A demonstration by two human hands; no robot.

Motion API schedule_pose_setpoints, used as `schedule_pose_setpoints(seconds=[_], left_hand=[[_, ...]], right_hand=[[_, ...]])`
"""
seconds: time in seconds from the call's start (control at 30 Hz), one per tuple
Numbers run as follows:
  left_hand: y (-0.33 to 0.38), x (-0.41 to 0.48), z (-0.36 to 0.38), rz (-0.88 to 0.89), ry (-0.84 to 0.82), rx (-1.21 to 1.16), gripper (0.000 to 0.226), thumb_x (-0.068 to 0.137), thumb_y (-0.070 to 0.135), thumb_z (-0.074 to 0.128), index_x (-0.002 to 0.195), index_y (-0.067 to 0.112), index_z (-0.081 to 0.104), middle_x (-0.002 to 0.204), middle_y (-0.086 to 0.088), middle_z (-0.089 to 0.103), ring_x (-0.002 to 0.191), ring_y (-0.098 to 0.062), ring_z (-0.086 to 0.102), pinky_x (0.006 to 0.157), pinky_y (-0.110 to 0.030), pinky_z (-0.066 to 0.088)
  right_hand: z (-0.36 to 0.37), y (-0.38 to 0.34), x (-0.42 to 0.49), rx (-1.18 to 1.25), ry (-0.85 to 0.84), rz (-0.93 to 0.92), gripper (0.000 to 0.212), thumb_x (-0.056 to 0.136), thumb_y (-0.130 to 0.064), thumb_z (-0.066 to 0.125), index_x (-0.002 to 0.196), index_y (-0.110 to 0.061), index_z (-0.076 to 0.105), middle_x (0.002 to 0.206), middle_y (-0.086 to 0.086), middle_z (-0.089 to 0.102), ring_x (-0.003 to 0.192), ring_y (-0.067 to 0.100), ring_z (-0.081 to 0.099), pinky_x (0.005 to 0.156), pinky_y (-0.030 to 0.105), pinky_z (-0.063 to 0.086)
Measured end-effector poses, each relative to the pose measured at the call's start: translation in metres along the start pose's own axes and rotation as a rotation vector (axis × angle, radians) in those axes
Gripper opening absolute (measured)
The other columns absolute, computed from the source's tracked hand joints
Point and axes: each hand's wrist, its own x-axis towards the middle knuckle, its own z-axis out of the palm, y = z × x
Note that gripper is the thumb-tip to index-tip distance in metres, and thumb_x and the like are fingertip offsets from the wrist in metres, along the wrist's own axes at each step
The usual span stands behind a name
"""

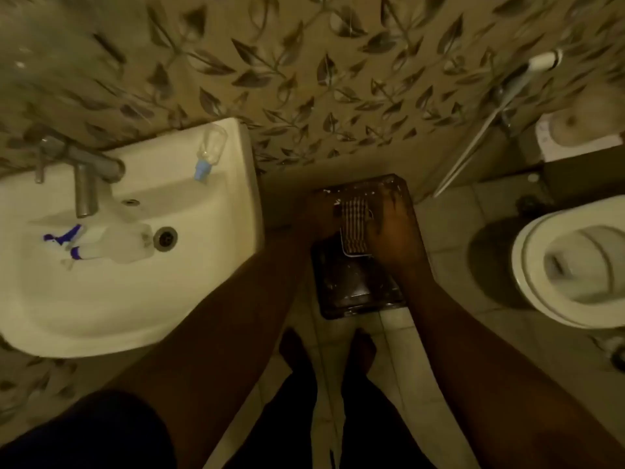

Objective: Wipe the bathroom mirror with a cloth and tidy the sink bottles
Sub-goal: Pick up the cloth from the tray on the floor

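Note:
Both my hands are over a dark box-like stool standing on the floor between sink and toilet. My left hand and my right hand grip a striped folded cloth from either side. A clear spray bottle with a blue trigger lies on its side in the white sink, its base near the drain. On the sink's back right ledge a small clear bottle with a light blue cap lies tipped over. The mirror edge shows blurred at the top left.
A metal tap juts over the basin. A white toilet stands open at the right, with a hose sprayer on the leaf-patterned wall above it. My bare feet stand on the tiled floor behind the stool.

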Motion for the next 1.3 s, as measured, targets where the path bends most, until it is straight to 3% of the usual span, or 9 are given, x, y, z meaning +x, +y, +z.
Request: schedule_pose_setpoints(seconds=[0.27,0.37,0.53,0.67,0.87,0.93,1.07,1.2,1.3], left_hand=[[-0.002,0.044,0.035,-0.279,-0.037,-0.435,0.051,0.109,0.013,0.059,0.157,0.003,0.048,0.162,-0.021,0.048,0.151,-0.037,0.045,0.125,-0.049,0.037],[-0.001,0.06,0.046,-0.396,-0.045,-0.585,0.052,0.109,0.014,0.058,0.159,0.005,0.046,0.163,-0.02,0.046,0.151,-0.038,0.045,0.125,-0.051,0.039],[0.0,0.067,0.06,-0.509,0.011,-0.78,0.049,0.107,0.009,0.059,0.155,0.003,0.05,0.158,-0.02,0.051,0.145,-0.037,0.051,0.121,-0.05,0.045],[0.003,0.061,0.063,-0.546,0.126,-0.792,0.037,0.102,0.006,0.066,0.137,-0.005,0.064,0.14,-0.023,0.064,0.13,-0.038,0.062,0.11,-0.05,0.054],[0.02,0.033,0.043,-0.461,0.15,-0.888,0.031,0.097,0.006,0.075,0.125,-0.004,0.07,0.132,-0.02,0.071,0.117,-0.031,0.07,0.096,-0.042,0.062],[0.024,0.024,0.033,-0.416,0.123,-0.916,0.028,0.096,0.006,0.076,0.123,-0.002,0.07,0.126,-0.016,0.073,0.098,-0.016,0.073,0.077,-0.025,0.063],[0.03,0.007,-0.001,-0.346,0.11,-0.962,0.011,0.097,0.001,0.074,0.097,0.01,0.069,0.098,-0.001,0.073,0.074,0.004,0.07,0.06,-0.011,0.057],[0.045,-0.016,-0.052,-0.292,0.1,-1.109,0.013,0.099,0.01,0.073,0.112,0.009,0.071,0.111,-0.006,0.076,0.096,-0.01,0.076,0.079,-0.027,0.065],[0.059,-0.038,-0.094,-0.258,0.089,-1.189,0.025,0.099,0.016,0.073,0.122,0.005,0.072,0.124,-0.015,0.076,0.113,-0.03,0.074,0.096,-0.047,0.062]], right_hand=[[0.056,0.033,0.0,0.229,-0.048,0.263,0.049,0.107,-0.01,0.056,0.154,-0.001,0.046,0.153,0.02,0.052,0.141,0.035,0.05,0.104,0.01,0.022],[0.07,0.042,0.0,0.259,-0.042,0.251,0.048,0.105,-0.012,0.057,0.152,-0.004,0.05,0.146,0.021,0.058,0.13,0.037,0.059,0.1,0.029,0.036],[0.08,0.052,0.004,0.209,-0.064,0.272,0.035,0.103,-0.014,0.059,0.137,-0.008,0.061,0.128,0.015,0.067,0.105,0.024,0.068,0.077,0.017,0.044],[0.08,0.052,0.004,0.186,-0.088,0.298,0.031,0.102,-0.008,0.058,0.131,-0.002,0.064,0.126,0.017,0.068,0.114,0.032,0.067,0.088,0.034,0.056],[0.065,0.041,-0.003,0.466,0.014,0.392,0.022,0.102,-0.012,0.065,0.123,-0.004,0.067,0.109,0.002,0.071,0.086,-0.001,0.065,0.065,0.004,0.047],[0.056,0.034,-0.002,0.628,0.077,0.47,0.025,0.1,-0.016,0.069,0.122,-0.007,0.064,0.107,0.0,0.071,0.092,0.002,0.07,0.073,0.01,0.054],[0.027,0.013,0.009,0.89,0.099,0.592,0.045,0.097,-0.015,0.072,0.139,-0.015,0.055,0.136,0.009,0.066,0.12,0.028,0.067,0.1,0.051,0.059],[-0.007,-0.015,0.016,1.02,0.011,0.492,0.077,0.099,-0.001,0.063,0.166,-0.021,0.029,0.159,0.009,0.05,0.138,0.031,0.056,0.112,0.054,0.052],[-0.033,-0.036,0.019,1.08,-0.023,0.41,0.058,0.103,-0.001,0.061,0.156,-0.009,0.041,0.147,0.016,0.06,0.132,0.038,0.062,0.102,0.054,0.058]])
